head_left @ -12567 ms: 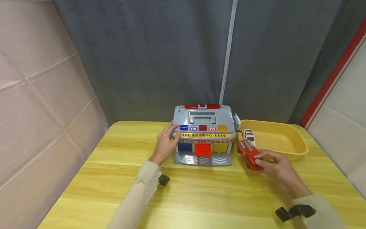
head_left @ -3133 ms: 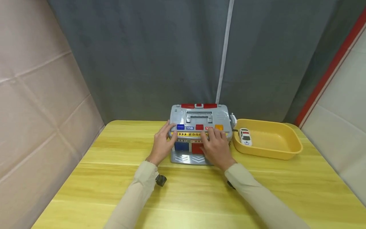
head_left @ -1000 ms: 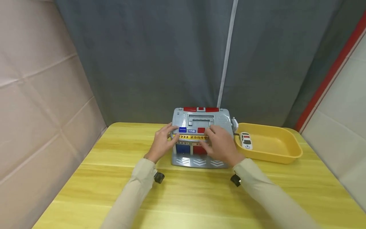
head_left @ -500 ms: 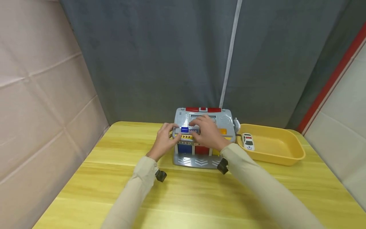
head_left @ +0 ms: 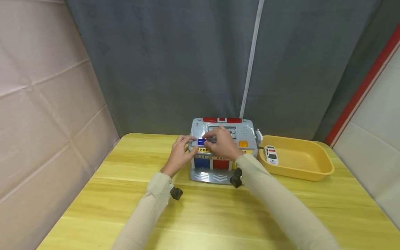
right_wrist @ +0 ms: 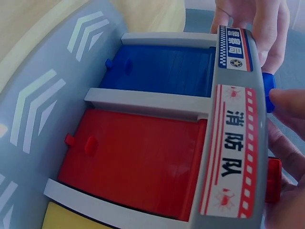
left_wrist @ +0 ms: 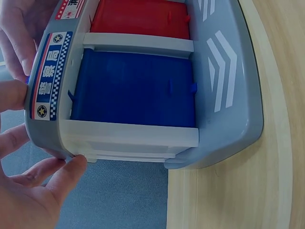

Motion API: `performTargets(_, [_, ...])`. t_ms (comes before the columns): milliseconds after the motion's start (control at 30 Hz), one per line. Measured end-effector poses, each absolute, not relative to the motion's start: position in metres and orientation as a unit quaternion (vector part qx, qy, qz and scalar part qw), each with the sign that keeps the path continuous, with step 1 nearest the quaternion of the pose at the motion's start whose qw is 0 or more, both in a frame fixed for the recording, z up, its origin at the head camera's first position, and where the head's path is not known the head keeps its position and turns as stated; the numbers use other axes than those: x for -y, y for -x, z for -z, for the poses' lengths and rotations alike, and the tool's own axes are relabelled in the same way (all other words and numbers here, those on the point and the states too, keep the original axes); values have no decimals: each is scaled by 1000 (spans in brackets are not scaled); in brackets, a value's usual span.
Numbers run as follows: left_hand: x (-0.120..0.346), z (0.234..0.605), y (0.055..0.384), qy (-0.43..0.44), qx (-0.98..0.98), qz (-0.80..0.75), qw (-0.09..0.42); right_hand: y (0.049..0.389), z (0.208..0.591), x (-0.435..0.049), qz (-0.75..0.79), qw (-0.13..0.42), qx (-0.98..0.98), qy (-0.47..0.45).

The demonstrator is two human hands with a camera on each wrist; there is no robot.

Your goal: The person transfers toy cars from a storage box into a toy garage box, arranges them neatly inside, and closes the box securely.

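Since the preceding head frame, the right hand has moved left along the roof of the toy garage to the blue button. Left end: the left hand grips the garage's corner. The garage stands upright on the table. Blue door: closed. The right grip is curved, partly open, at the blue button; pinch or mere touch cannot be told. Red door: closed; bay contents concealed. The right arm partly obstructs the yellow door. Right: the yellow tray holds a white car, judged outstanding, being outside the garage.
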State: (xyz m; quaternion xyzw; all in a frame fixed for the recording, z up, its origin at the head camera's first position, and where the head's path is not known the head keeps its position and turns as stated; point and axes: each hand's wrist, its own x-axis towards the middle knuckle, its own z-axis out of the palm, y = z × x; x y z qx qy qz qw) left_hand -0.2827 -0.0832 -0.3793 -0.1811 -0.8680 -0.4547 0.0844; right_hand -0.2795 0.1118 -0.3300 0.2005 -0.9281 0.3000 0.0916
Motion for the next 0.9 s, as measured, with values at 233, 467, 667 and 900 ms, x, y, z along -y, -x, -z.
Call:
performTargets(233, [86, 381, 283, 178, 867, 456, 92, 280, 329, -109, -309, 92, 927, -189])
performTargets(467, [86, 381, 281, 183, 858, 469, 100, 280, 322, -106, -301, 78, 931, -192])
performTargets(667, [84, 379, 279, 183, 855, 475, 98, 279, 317, -105, -296, 69, 933, -193])
performTargets(900, [87, 377, 276, 187, 855, 473, 99, 278, 316, -103, -295, 57, 934, -195])
